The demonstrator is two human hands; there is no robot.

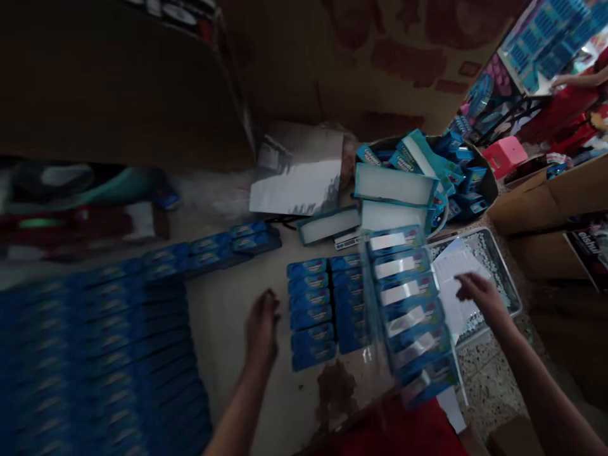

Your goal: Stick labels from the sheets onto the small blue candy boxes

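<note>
My left hand (263, 326) hovers above the table between two groups of blue boxes, nearest to the short rows of small blue boxes (311, 316). Its fingers look curled but are smeared by motion, so what they hold, if anything, is unclear. My right hand (479, 294) is held over a tray with white paper (458, 278); its thumb and fingertips stand slightly apart with nothing seen between them. Between my hands, at the table's right side, lies a clear plastic-covered pack of blue boxes (408, 304), with pale reflections along it.
Many blue boxes (104, 354) stand in rows on the left. Behind are a white sheet (299, 171), a container heaped with blue cartons (484, 190) and large cardboard boxes (351, 69). A pink stool (504, 157) and another person's arm (582, 80) appear at upper right.
</note>
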